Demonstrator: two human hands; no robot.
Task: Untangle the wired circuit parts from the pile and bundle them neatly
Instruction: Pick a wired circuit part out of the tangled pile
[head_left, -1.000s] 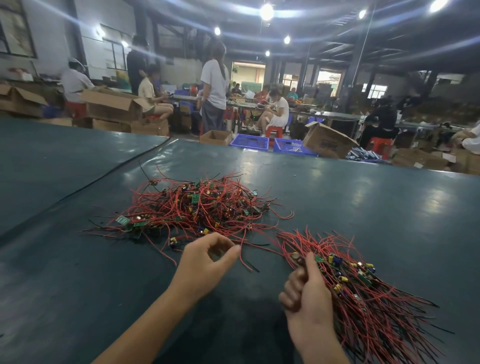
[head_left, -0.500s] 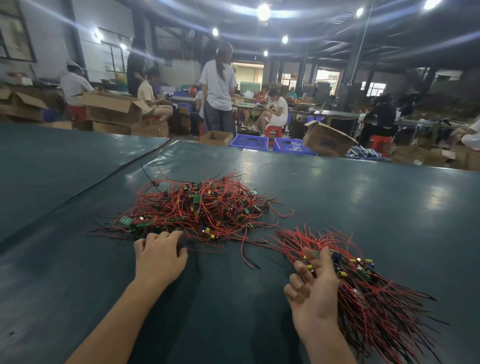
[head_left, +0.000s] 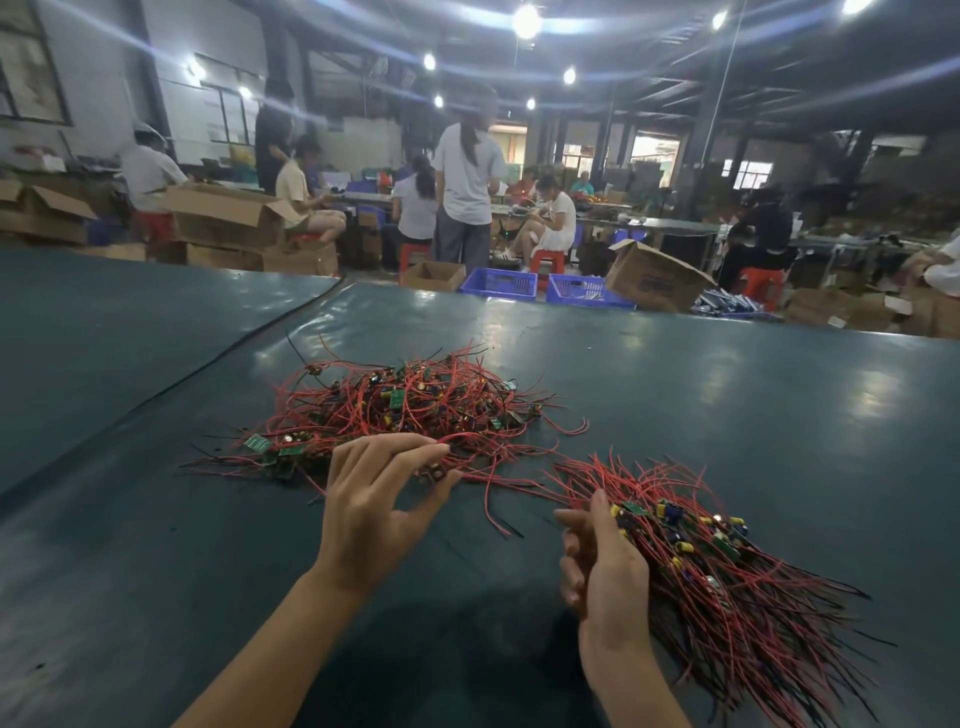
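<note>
Your left hand (head_left: 371, 501) hovers over the near edge of the tangled pile (head_left: 415, 410) of red-wired circuit parts, which lies in the middle of the dark green desk (head_left: 727, 384). Its thumb and fingertips pinch one small circuit part (head_left: 435, 474), lifted just clear of the pile's edge, and a red wire runs from it back into the tangle. The other fingers of that hand are spread and bent above the wires.

Your right hand (head_left: 605, 564) stands on edge, palm turned to the left, thumb pointing up and fingers loosely curled. It sits against the near left side of the sorted bundle (head_left: 727, 577), where the small boards and yellow and blue components are gathered together and the red and black wires fan out to the right. You cannot tell from here whether the thumb pins any of those wires or only rests beside them.

The pile and the bundle lie near each other, with a few loose red wires trailing between them.

Beyond the far edge of the desk stand two blue crates (head_left: 498, 283), open cardboard boxes (head_left: 654, 278) and seated workers around a standing person (head_left: 467, 176)
</note>
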